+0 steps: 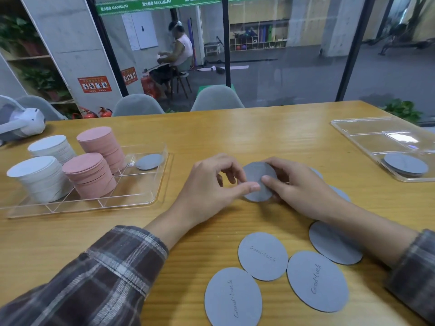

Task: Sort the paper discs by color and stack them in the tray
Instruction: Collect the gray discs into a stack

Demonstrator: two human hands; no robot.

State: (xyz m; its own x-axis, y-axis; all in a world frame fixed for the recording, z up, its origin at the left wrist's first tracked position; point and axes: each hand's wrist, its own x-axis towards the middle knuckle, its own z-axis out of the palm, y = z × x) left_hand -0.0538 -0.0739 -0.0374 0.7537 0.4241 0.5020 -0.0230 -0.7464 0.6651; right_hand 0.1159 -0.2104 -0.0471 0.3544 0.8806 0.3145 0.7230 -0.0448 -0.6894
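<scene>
1. Your table (259, 132) carries two trays, well apart, and loose discs (263, 255), all grey, near your edge.
2. The left tray (136, 187) holds two white stacks (40, 177), two pink stacks (91, 175) and a lone grey disc (148, 161) in a far compartment.
3. The right tray (367, 135) has a low grey stack (405, 164) in its near compartment.
4. Your left hand (209, 187) and right hand (299, 187) both pinch the held disc (257, 170), grey, between the trays.

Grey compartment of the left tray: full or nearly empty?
Nearly empty. A thin grey disc layer lies flat there, far lower than the pink stacks; one disc or several, cannot tell.
</scene>
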